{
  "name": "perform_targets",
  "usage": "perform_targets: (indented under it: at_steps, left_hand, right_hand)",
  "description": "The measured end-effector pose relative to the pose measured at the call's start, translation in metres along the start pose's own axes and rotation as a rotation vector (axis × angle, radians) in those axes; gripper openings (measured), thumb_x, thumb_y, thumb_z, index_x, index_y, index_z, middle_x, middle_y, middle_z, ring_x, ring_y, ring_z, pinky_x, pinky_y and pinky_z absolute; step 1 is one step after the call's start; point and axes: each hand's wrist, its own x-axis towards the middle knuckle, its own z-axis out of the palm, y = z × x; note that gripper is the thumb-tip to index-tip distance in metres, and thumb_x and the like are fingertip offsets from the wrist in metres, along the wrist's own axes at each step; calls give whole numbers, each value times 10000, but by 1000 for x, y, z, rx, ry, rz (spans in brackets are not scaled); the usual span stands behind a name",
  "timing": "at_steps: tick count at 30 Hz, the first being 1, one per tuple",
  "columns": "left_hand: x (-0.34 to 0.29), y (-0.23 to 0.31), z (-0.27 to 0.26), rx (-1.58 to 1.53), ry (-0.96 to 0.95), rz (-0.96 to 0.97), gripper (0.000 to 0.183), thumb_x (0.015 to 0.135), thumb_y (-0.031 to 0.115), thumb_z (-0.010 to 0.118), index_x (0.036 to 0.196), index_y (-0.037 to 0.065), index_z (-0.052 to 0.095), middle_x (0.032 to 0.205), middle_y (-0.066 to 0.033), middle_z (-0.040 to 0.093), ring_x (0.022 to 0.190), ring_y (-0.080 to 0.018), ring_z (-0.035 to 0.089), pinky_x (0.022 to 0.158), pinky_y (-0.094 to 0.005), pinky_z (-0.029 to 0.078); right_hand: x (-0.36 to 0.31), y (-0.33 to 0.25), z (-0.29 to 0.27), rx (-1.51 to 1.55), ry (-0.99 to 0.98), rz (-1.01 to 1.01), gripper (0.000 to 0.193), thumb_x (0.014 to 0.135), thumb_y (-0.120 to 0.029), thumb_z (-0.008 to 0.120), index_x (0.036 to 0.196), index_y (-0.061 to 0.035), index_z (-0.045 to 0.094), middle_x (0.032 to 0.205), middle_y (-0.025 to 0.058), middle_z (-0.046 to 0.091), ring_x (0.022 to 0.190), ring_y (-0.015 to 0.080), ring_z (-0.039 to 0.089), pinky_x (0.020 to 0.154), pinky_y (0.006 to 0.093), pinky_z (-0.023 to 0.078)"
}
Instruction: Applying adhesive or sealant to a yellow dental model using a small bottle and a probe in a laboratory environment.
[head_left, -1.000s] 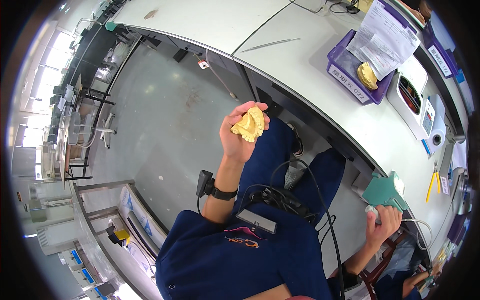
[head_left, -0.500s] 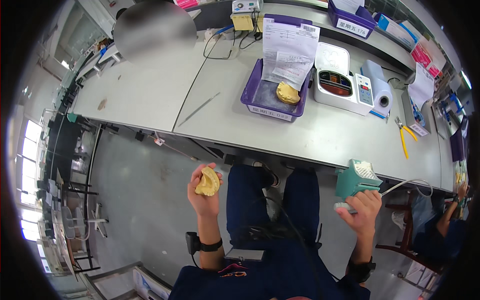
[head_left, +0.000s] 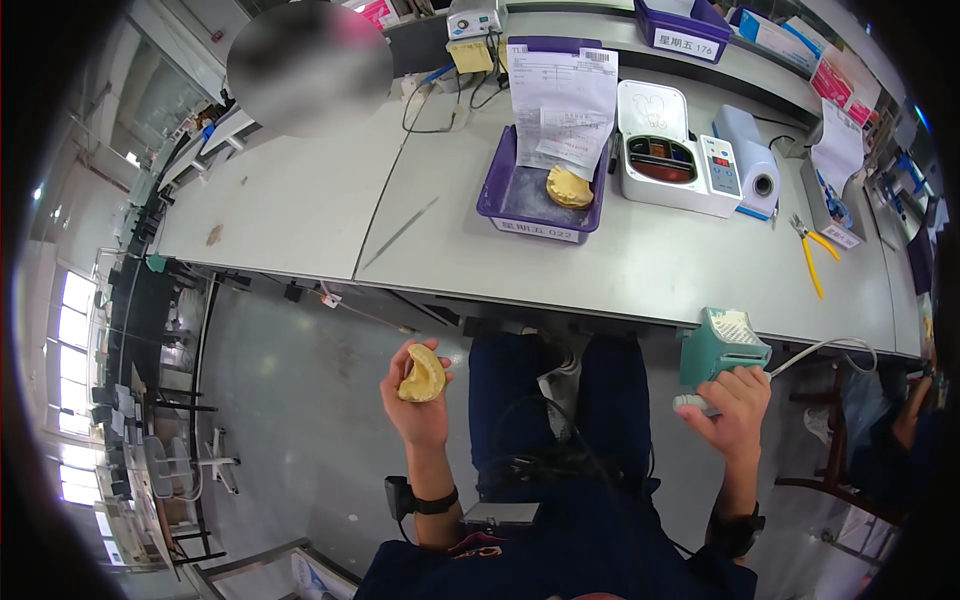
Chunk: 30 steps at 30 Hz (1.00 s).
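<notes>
My left hand point(head_left: 418, 405), over the floor in front of the bench, is closed round a yellow plaster dental model point(head_left: 424, 374), a horseshoe-shaped arch. To the right, my right hand point(head_left: 734, 405) wraps round a pale grey handpiece point(head_left: 693, 404) whose end sticks out past the thumb. A white cord point(head_left: 815, 348) runs by that hand. Right behind it, at the bench edge, is a green box-like fixture point(head_left: 724, 345) with a pale ribbed top. Another yellow dental model point(head_left: 569, 188) lies in a purple tray point(head_left: 490, 196) on the bench, beside an upright paper sheet.
A thin metal instrument point(head_left: 400, 232) lies on the bench point(head_left: 320, 225). Farther right are a white lidded device point(head_left: 680, 198), a grey-blue device point(head_left: 752, 170) and yellow-handled pliers point(head_left: 812, 262). Another person point(head_left: 310, 70) is at the far left; a chair point(head_left: 835, 460) stands at right.
The dental model in my left hand has turned a little, its arch now more upright. My right hand keeps its hold on the handpiece. The whole view has shifted slightly.
</notes>
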Motion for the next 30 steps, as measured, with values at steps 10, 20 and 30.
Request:
perform_targets:
  at_steps: [10,20,30]
  left_hand:
    - [-13,-1,-8,-22,12,-16,442,1002,345,364,1264,32,533,1188,-195,606,902,-310,635,734,-383,547]
    - [-19,4,-8,-46,21,-26,390,995,313,401,1240,47,546,1175,-189,606,899,-283,637,728,-354,565]
    - [-1,-21,20,-35,-29,-127,382,996,303,392,1214,36,556,1156,-206,608,872,-306,639,691,-359,566]
  right_hand:
    - [-4,-2,-3,20,1,5,377,668,-438,780,650,-126,568,622,8,467,579,207,466,597,348,342]
    - [-8,-3,4,8,-40,31,388,695,-445,764,678,-101,585,635,25,480,607,228,479,615,353,340]
    - [-3,1,0,-46,-122,14,446,744,-535,718,673,-118,574,627,8,450,591,210,441,611,352,316]
